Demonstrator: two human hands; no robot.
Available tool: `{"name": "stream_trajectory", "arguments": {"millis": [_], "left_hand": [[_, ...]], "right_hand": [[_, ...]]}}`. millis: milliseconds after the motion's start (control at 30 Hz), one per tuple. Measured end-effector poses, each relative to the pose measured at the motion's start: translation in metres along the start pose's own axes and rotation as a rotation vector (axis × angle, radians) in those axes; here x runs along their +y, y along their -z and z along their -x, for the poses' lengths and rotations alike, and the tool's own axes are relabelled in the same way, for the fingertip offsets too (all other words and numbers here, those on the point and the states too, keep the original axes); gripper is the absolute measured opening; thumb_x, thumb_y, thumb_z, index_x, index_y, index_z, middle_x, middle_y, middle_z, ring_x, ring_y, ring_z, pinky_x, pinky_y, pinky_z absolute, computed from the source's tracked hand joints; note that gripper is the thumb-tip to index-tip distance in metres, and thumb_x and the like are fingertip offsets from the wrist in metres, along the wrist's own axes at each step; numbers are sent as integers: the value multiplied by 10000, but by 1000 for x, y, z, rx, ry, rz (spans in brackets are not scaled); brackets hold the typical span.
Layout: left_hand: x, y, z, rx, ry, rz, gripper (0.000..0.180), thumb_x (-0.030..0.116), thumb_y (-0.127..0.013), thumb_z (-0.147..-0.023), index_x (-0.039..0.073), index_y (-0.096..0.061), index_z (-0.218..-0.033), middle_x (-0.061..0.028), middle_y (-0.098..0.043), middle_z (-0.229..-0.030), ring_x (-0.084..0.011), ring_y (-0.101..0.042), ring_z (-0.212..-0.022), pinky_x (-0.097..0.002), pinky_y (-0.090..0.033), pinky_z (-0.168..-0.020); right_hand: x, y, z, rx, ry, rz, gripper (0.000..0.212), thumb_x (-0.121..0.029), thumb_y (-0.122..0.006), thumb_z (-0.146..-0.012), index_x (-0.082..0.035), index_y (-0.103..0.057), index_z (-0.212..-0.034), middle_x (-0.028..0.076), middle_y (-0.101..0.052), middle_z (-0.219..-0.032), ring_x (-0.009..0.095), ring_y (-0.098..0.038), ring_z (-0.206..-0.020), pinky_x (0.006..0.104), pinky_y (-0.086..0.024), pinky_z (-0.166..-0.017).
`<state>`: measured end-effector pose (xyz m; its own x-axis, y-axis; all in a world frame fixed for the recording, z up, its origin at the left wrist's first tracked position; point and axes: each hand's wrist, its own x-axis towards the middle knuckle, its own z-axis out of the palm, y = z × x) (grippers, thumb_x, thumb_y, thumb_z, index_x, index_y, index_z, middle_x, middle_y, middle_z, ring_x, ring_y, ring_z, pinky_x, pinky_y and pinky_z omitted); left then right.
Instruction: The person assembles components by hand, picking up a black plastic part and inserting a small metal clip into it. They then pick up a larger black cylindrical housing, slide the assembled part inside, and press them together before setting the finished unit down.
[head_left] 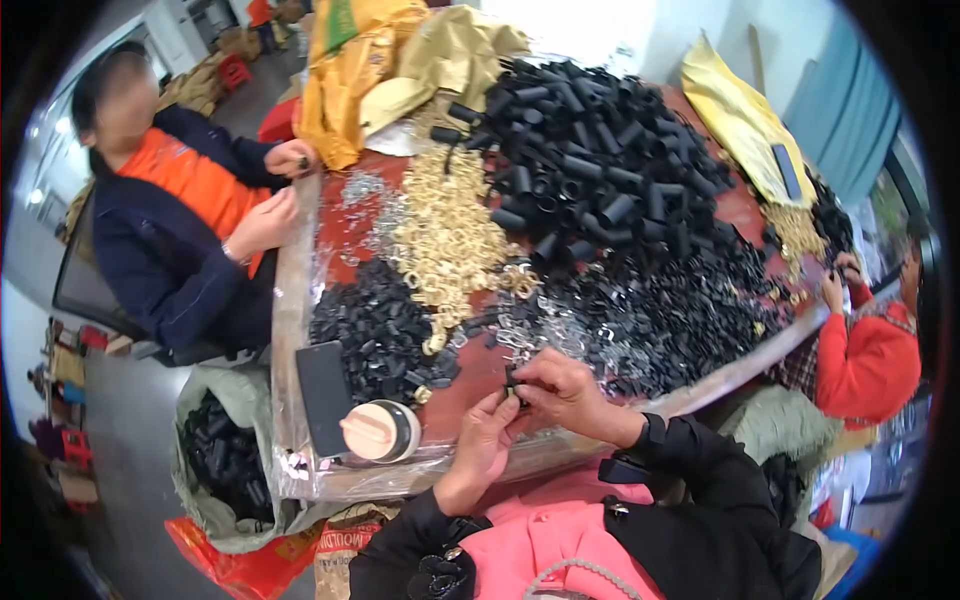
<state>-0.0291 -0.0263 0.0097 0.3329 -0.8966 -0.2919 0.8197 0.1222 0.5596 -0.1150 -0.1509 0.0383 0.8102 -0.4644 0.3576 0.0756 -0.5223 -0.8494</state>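
Observation:
Close to the table's near edge, both my hands meet over a small dark part. My left hand pinches it from below, thumb up. From the right, my right hand grips its upper end with finger and thumb. The part is too small to name and the fingers cover most of it. Just beyond my hands lie loose clear and silvery clips. A heap of small black pieces is to the left, and another black pile spreads to the right.
A pale-lidded cup and a dark phone-like slab rest at the left corner. Cream rings and black tubes heap up farther back. Co-workers sit left and right. An open sack stands lower left.

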Motion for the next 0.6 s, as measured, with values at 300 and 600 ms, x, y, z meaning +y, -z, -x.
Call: {"name": "stream_trajectory", "arguments": {"millis": [300, 600], "left_hand": [[-12, -10, -4, -69, 190, -24, 228, 196, -470, -871, 20, -525, -1005, -43, -586, -879, -125, -573, -763, -235, -476, -700], [-9, 15, -23, -106, 148, -122, 248, 233, -472, -865, 11, -522, -963, -65, -583, -804, -122, -571, -671, -221, -483, -600]], "right_hand": [[14, 21, 28, 21, 357, 312, 202, -80, -622, -704, -23, -579, -893, 83, -524, -756, 226, -538, -611, 309, -438, -499], [64, 101, -47, 237, 336, 929, 287, -17, -552, -658, -61, -550, -942, 105, -540, -886, 245, -545, -710, 328, -441, -590]]}}
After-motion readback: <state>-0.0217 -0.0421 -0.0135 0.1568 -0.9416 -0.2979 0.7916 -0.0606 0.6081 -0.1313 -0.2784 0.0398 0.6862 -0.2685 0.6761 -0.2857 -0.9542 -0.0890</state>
